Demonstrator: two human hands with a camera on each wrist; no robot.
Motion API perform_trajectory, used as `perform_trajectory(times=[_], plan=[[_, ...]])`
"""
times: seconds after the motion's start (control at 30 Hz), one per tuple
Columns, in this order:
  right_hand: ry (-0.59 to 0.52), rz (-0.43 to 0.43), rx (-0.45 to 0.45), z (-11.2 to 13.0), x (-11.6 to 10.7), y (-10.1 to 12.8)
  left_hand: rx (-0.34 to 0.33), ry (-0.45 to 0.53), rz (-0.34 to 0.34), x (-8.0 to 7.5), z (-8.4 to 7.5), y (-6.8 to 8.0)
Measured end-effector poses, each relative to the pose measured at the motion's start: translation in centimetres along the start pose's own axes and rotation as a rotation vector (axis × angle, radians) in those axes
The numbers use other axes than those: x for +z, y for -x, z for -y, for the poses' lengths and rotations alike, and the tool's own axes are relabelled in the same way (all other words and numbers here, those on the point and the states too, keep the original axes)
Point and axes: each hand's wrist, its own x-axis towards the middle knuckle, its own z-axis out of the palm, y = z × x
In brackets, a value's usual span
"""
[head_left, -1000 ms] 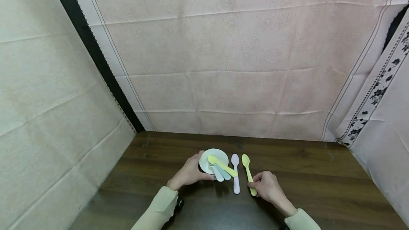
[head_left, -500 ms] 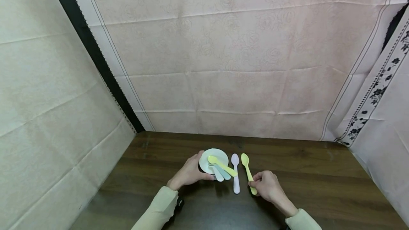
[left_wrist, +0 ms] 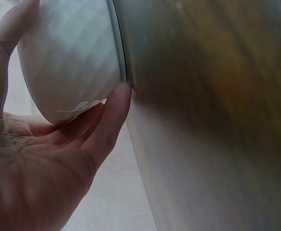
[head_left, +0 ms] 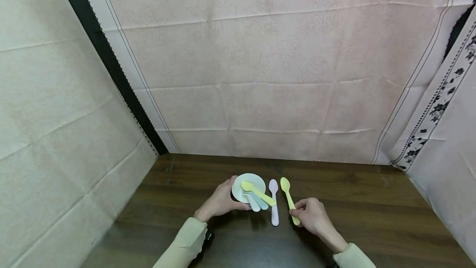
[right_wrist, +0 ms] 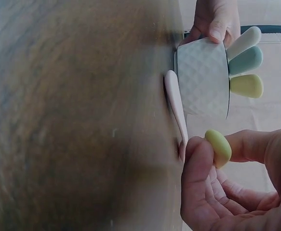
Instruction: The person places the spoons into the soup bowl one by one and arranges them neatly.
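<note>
A white bowl [head_left: 237,186] with a diamond-textured outer wall [right_wrist: 202,79] stands on the table. My left hand [head_left: 222,200] grips it by the side, thumb and fingers spread around the wall. Inside lean a yellow-green spoon [head_left: 265,197], a teal spoon [head_left: 262,204] and a pale spoon [head_left: 254,205], handles out over the near rim. Just right of the bowl a lilac spoon [head_left: 274,212] lies on the tabletop. My right hand [head_left: 313,216] pinches a second yellow-green spoon [head_left: 285,185] near its handle end, the spoon's head pointing away from me.
The dark wooden table [head_left: 178,193] ends at a hanging pale cloth [head_left: 275,106] at the back. More cloth hangs at the left [head_left: 74,135] and right [head_left: 450,168] sides.
My right hand and the yellow-green spoon it pinches have shifted slightly away from me. The left hand, bowl and lilac spoon look unmoved.
</note>
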Motion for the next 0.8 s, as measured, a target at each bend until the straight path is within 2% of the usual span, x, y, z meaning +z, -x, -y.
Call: perform_trajectory(times=[0.8], plan=[[-0.017,0.001,-0.011,1.0,-0.4,0.1,0.012,-0.012,-0.004,-0.1,-0.1,0.0]])
